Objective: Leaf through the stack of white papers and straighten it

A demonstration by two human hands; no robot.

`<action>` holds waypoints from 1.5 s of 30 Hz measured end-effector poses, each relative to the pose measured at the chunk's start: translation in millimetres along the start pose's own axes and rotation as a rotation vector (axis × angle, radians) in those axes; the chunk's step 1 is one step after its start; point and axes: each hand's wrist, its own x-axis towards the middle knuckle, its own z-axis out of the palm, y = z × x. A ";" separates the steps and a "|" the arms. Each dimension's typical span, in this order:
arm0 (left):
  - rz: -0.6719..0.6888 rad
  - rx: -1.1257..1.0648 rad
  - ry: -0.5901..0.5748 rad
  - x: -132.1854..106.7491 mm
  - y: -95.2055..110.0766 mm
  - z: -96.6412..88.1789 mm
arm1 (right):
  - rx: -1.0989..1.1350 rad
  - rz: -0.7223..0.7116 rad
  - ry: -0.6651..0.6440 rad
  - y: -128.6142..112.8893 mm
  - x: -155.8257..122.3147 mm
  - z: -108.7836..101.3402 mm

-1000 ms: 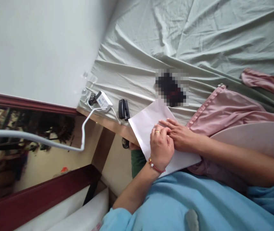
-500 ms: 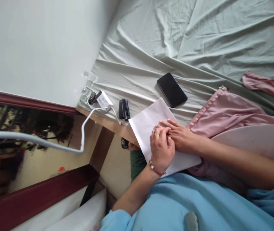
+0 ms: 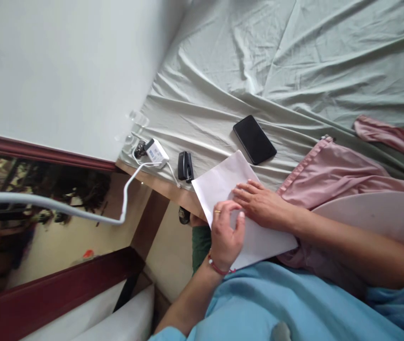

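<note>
White paper sheets (image 3: 216, 182) lie near the bed's edge in front of me. Across them my right hand (image 3: 259, 203) rests flat, palm down with its fingers stretched out. My left hand (image 3: 226, 232), with a ring and a red bracelet, is over the paper's left part. Its fingers are curved, the thumb stands apart from them, and nothing shows in its grasp. The two hands are close together, the left fingertips beside the right ones. A black stapler (image 3: 185, 166) sits beyond the paper's left corner, and a black phone (image 3: 254, 139) lies past its far edge.
A white power adapter (image 3: 156, 152) with a cable (image 3: 126, 189) lies left of the stapler. Pink cloth (image 3: 315, 175) and a pale rounded surface (image 3: 375, 208) are at right. The bed's wooden edge (image 3: 166, 187) runs along the left, above the floor.
My left hand has come off the right hand and moved left, its fingers opening. The right hand stays flat on the paper. The view has shifted slightly.
</note>
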 end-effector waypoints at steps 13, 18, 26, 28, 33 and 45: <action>-0.857 -0.187 0.035 -50.3 -89.4 -35.1 | -0.104 0.725 0.010 7.8 7.8 -29.9; -0.879 -0.231 -0.004 -55.8 -85.3 -31.2 | 0.075 0.779 -0.040 12.7 9.6 -29.8; -0.816 -0.419 0.117 -67.3 -88.9 -29.6 | 0.339 0.673 0.065 18.4 11.5 -30.2; -0.786 -0.439 0.213 -71.7 -89.4 -30.3 | 0.520 0.646 0.150 18.7 12.1 -31.0; -0.724 -0.516 0.387 -82.0 -94.9 -29.0 | 1.230 0.737 0.132 12.5 13.0 -34.7; -0.844 -1.133 0.336 -27.7 -58.7 -37.1 | 1.788 0.805 0.013 8.8 10.1 -34.5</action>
